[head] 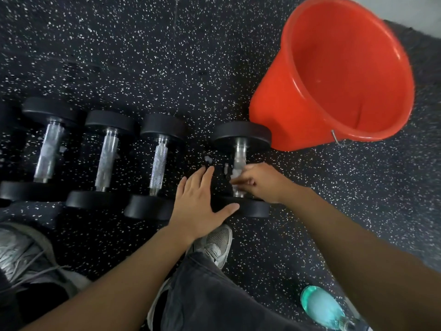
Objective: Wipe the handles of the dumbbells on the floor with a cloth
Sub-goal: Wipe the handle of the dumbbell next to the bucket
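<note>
Dark trousers (214,295) below, the left hand (202,206) lies flat steadying the rightmost dumbbell (241,170) beside the orange bucket (274,111); the right hand (260,182) pinches a small cloth (235,174) against its handle and should rub along the full length.

Dim, flat light, wide-angle bending at the edges, and motion blur softening the orange bucket (334,75).
</note>
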{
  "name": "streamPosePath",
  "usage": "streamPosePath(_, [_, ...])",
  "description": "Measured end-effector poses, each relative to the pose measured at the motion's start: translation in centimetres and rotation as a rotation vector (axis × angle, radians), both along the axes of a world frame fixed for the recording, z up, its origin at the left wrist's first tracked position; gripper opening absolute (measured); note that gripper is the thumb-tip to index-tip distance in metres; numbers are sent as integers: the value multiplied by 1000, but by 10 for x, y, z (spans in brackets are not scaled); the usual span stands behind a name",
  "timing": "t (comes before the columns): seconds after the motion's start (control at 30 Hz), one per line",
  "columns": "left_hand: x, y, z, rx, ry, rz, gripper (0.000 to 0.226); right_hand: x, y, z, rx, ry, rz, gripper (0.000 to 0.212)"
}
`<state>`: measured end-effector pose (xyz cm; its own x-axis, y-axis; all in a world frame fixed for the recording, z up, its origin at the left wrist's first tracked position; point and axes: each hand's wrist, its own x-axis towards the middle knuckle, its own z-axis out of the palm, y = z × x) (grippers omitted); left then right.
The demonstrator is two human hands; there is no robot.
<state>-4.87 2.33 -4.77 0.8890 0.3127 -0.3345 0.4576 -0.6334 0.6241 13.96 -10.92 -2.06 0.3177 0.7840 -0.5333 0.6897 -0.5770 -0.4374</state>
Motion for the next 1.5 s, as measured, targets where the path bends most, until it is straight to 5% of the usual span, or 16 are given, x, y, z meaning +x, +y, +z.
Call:
streamPosePath(0.17, [14, -18, 3, 26, 2, -10, 122, 7, -1, -9, 182, -205, -326, 31])
streamPosePath(0.4, [10, -20, -3, 24, 14, -12, 122, 9, -12, 6, -152, -29, 90, 28])
streamPosePath(0.57, [17, -25, -2, 7, 24, 2, 124, 18, -16, -4, 157, -250, -274, 31])
streamPosePath(0.8, [20, -22, -2, 3, 38, 3, 130, 17, -15, 1, -188, -7, 128, 26])
streamPosePath(0.97, [19, -21, -2, 7, 41, 1, 131, 15, -17, -3, 108, -165, -199, 30])
streamPosePath(1.13, [15, -19, -5, 22, 31, 5, 130, 7, -17, 1, -126, -42, 56, 25])
streamPosePath(1.3, [13, -18, -5, 24, 42, 14, 133, 4, -18, -1, 140, -186, -251, 28])
streamPosePath(1.5, [9, -8, 8, 82, 9, -47, 125, -3, -8, 13, -7, -1, -112, 23])
